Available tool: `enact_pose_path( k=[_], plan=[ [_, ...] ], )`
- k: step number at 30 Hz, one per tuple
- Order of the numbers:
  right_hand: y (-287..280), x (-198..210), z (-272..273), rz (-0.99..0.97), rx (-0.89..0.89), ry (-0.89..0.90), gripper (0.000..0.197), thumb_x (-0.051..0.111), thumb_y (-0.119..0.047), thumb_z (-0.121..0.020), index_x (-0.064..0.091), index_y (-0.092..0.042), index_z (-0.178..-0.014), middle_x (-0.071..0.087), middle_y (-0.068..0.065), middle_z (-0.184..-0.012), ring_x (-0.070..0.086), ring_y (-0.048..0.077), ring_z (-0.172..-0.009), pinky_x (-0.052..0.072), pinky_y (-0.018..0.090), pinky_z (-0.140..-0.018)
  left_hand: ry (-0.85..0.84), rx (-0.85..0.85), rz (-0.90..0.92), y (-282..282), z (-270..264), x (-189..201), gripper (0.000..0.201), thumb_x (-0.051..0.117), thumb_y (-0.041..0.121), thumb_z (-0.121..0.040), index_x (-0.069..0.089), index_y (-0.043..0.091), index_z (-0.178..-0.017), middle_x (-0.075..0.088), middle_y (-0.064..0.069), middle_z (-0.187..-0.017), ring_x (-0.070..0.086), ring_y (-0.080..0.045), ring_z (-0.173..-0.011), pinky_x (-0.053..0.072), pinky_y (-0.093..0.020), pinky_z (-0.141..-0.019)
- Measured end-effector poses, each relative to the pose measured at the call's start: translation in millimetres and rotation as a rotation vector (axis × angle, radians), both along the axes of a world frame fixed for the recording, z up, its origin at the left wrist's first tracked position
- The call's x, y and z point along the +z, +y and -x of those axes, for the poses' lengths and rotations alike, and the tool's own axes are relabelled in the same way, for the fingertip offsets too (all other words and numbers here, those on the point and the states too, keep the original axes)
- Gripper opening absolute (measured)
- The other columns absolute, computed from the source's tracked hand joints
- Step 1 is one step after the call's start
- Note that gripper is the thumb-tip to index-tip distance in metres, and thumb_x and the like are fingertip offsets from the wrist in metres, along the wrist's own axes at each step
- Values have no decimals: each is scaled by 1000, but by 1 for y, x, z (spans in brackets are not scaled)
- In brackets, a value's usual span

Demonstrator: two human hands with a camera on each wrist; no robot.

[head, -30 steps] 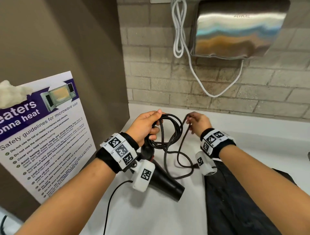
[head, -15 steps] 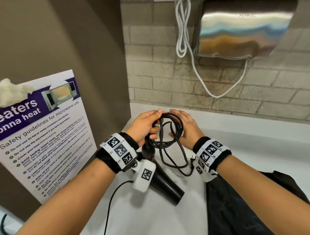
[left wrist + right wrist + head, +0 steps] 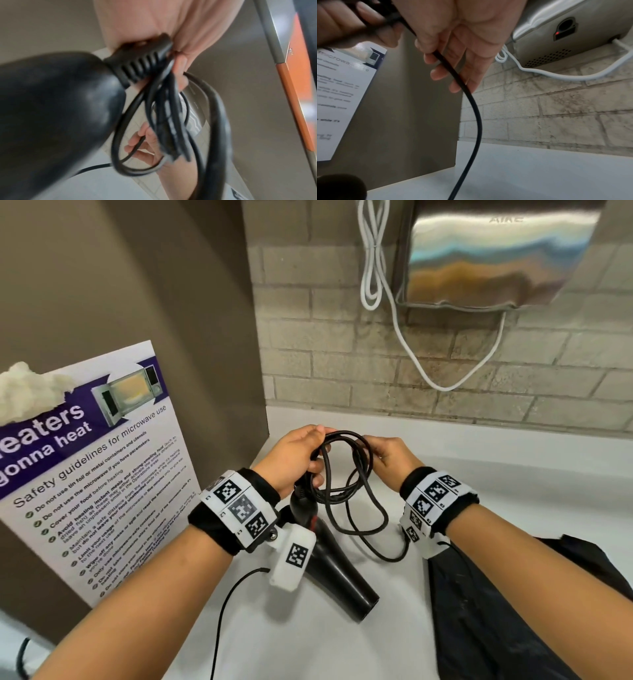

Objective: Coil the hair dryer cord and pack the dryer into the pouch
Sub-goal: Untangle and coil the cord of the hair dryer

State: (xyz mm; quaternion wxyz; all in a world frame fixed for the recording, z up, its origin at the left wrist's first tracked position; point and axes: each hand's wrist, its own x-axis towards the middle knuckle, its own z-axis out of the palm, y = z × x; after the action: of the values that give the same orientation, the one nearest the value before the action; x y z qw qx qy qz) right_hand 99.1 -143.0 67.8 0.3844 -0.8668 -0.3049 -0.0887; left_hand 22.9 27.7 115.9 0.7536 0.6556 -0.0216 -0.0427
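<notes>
A black hair dryer (image 3: 339, 573) hangs nozzle-down over the white counter (image 3: 513, 474). My left hand (image 3: 317, 451) grips its handle end together with several loops of the black cord (image 3: 346, 470). In the left wrist view the dryer body (image 3: 51, 108) fills the left side and the cord loops (image 3: 164, 121) hang from my fingers. My right hand (image 3: 373, 453) meets the coil from the right and pinches the cord (image 3: 471, 101), which trails down toward the counter. A loose length of cord sags below the coil. The black pouch (image 3: 496, 611) lies on the counter under my right forearm.
A brown panel with a microwave safety poster (image 3: 89, 474) stands at the left. A steel hand dryer (image 3: 496, 251) with a white cable (image 3: 394, 313) hangs on the brick wall behind. A thin black wire (image 3: 226, 604) runs from my left wrist.
My right hand has moved left from the coil's right side and brought another length of cord up against the loops in my left hand. The slack below the coil is shorter.
</notes>
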Motion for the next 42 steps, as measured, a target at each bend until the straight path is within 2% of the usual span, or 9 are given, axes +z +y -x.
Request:
enact_pose_path(
  k=[8, 15, 20, 23, 25, 27, 32, 37, 42],
  plan=[
    [10, 5, -10, 373, -416, -73, 29, 43, -32, -94, 59, -23, -117, 55, 19, -94, 54, 33, -97, 46, 38, -88, 46, -44, 15, 15, -1, 2, 25, 37, 27, -98, 56, 14, -89, 40, 4, -55, 23, -4, -33, 20, -10, -32],
    [-20, -28, -37, 543, -635, 240, 26, 40, -33, -93, 63, -25, -105, 65, 8, -109, 54, 31, -107, 35, 40, -96, 111, -189, 125, 24, -5, 3, 30, 34, 31, -97, 45, 16, -73, 36, 4, -57, 21, -4, -33, 17, -13, -33],
    [-4, -28, -28, 705, -611, 337, 34, 43, -32, -92, 49, -25, -124, 57, 8, -124, 49, 32, -115, 32, 43, -99, 116, -225, 160, 18, -11, 3, 28, 34, 32, -97, 48, 15, -79, 36, 4, -58, 21, -4, -33, 17, -13, -33],
    [15, -22, -8, 426, -340, 102, 63, 61, -23, -82, 32, -28, -137, 46, 4, -135, 43, 29, -124, 37, 44, -103, 106, -215, 161, 15, -12, 2, 25, 34, 30, -98, 50, 13, -88, 35, 4, -58, 22, -4, -32, 18, -12, -32],
    [28, -17, 9, 14, 15, 134, 62, 64, -3, -77, 41, -23, -131, 54, -1, -125, 50, 5, -119, 42, 29, -101, 103, -198, 180, 15, -11, 2, 24, 35, 29, -98, 50, 12, -93, 36, 3, -56, 22, -5, -32, 18, -11, -33],
    [29, -23, 19, -89, 203, 169, 46, 57, 5, -80, 50, -19, -118, 55, -13, -112, 51, -15, -105, 40, 11, -94, 90, -165, 205, 17, -12, 1, 24, 35, 28, -98, 52, 11, -93, 37, 3, -55, 22, -5, -32, 18, -11, -33],
    [24, -24, 29, -236, 141, -60, 38, 55, -11, -79, 47, -30, -110, 54, -16, -109, 50, -16, -102, 37, 5, -92, 75, -111, 212, 24, -12, 2, 25, 34, 28, -98, 54, 14, -90, 36, 3, -58, 24, -5, -33, 21, -10, -32],
    [39, -14, 37, -541, 194, 50, 40, 62, -14, -74, 49, -31, -107, 63, -23, -101, 56, -15, -97, 41, 7, -88, 87, -176, 268, 28, -11, 0, 27, 34, 30, -98, 52, 14, -86, 35, 3, -60, 24, -3, -33, 20, -12, -31],
    [50, -4, 44, -715, 282, 96, 6, 68, -26, -78, 68, -32, -81, 68, -22, -84, 61, -6, -91, 45, 11, -85, 89, -221, 297, 28, -12, -4, 37, 35, 32, -97, 54, 15, -71, 35, 3, -61, 24, -4, -34, 21, -15, -31]
  ],
)
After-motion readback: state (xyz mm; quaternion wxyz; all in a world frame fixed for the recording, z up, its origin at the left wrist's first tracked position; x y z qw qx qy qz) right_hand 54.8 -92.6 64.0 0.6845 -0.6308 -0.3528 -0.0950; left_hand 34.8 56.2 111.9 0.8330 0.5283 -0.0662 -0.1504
